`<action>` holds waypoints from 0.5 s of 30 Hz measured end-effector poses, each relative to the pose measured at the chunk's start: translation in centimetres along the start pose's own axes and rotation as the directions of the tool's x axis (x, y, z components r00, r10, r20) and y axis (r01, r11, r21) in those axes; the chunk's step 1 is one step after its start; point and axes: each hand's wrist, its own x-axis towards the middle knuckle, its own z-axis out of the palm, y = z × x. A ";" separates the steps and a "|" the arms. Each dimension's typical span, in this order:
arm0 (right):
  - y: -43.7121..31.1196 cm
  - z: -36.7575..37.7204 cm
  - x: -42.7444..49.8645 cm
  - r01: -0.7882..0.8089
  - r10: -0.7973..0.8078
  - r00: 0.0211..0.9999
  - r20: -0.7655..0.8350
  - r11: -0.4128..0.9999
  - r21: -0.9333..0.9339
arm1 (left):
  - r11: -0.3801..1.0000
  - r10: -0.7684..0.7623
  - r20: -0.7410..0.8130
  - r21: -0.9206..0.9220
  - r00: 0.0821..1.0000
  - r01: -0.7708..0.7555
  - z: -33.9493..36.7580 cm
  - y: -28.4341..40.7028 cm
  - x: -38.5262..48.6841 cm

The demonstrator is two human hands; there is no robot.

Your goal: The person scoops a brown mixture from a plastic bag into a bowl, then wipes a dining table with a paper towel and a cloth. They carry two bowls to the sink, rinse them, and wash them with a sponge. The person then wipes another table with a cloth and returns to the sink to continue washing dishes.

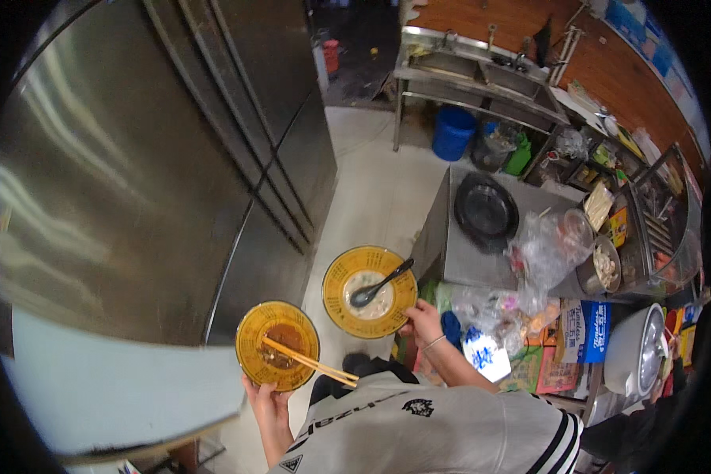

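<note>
My left hand (266, 398) grips the near rim of a yellow patterned bowl (249, 332), which holds some brown liquid with bits in it. A pair of wooden chopsticks (317, 362) lies in that bowl, their ends sticking out over its right rim. Farther ahead and to the right, my right hand (422, 323) is closed on the lower right rim of a second yellow bowl (340, 272). Pale soupy leftovers and a black spoon (379, 285) are inside it, the spoon's handle resting on the upper right rim. The two bowls are held apart, above the floor.
A steel refrigerator (124, 148) fills the left side, with a pale tabletop (124, 391) below it. Right of me stands a steel counter (462, 255) with black dishes (486, 207) and plastic bags (548, 243). Beyond are a blue bucket (453, 133) and a steel sink (444, 66).
</note>
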 end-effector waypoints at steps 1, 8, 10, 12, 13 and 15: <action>-0.9 1.1 1.8 -0.022 0.019 0.998 -0.064 0.999 -0.048 | 1.000 0.008 0.012 -0.009 1.000 -0.008 1.3 0.3 2.4; -7.5 6.6 15.7 0.033 -0.002 0.980 -0.200 0.987 0.155 | 0.994 -0.029 0.145 0.106 0.989 0.014 11.0 2.6 20.0; -9.6 7.2 20.2 0.084 -0.037 0.970 -0.242 0.979 0.187 | 0.992 -0.038 0.236 0.126 0.971 0.009 14.5 2.5 25.7; -11.7 8.0 24.8 0.160 -0.084 0.941 -0.326 0.964 0.212 | 0.987 -0.086 0.263 0.157 0.961 0.045 18.5 1.7 31.4; -12.9 8.5 27.2 0.167 -0.070 0.915 -0.398 0.962 0.215 | 0.987 -0.087 0.331 0.158 0.940 0.036 21.0 1.6 34.7; -16.3 9.1 31.8 0.127 -0.033 0.893 -0.448 0.975 0.182 | 0.986 -0.122 0.429 0.158 0.895 0.059 26.7 1.3 40.6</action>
